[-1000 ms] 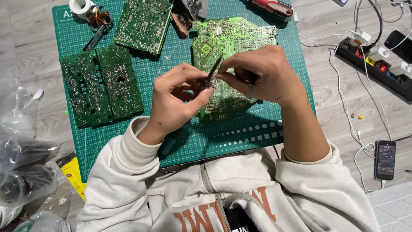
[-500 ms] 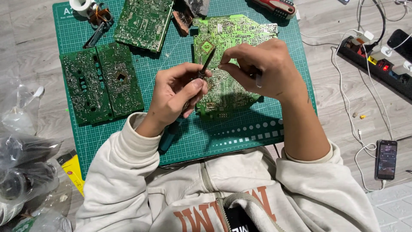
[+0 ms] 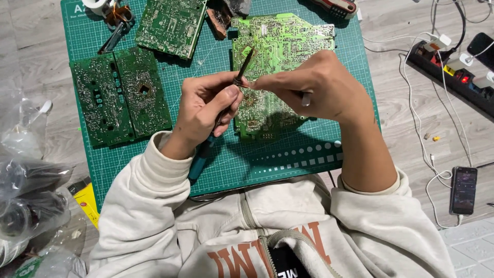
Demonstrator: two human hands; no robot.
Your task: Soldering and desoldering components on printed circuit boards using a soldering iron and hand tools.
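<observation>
Left hand (image 3: 206, 110): closed around a soldering iron (image 3: 226, 100), thumb and fingers pinched near the metal end, blue-green handle running down past the wrist toward the sleeve, tip raised and tilted toward the upper right.
Right hand (image 3: 321, 87): fingers drawn together, fingertip touching or just beside the iron's shaft; whether something thin is pinched between them, cannot tell.
Iron, handling: likely light, stiff, probably hot at the tip; best held by the insulated handle, well back from the metal.
Bright green circuit board (image 3: 278, 46): flat on the mat, solder side up, directly under both hands; likely thin, rigid, brittle at the joints; best taken by the bare edges.
Green cutting mat (image 3: 288, 154): under all boards, on a pale wooden floor.
Two dark green boards (image 3: 121, 95): side by side, left of the hands.
Another green board (image 3: 172, 23): upper middle, tilted.
Power strip (image 3: 453, 72): far right, plugs and white cables attached.
Phone (image 3: 463, 189): lower right, cable connected.
Clear plastic bags (image 3: 25, 195): left edge.
</observation>
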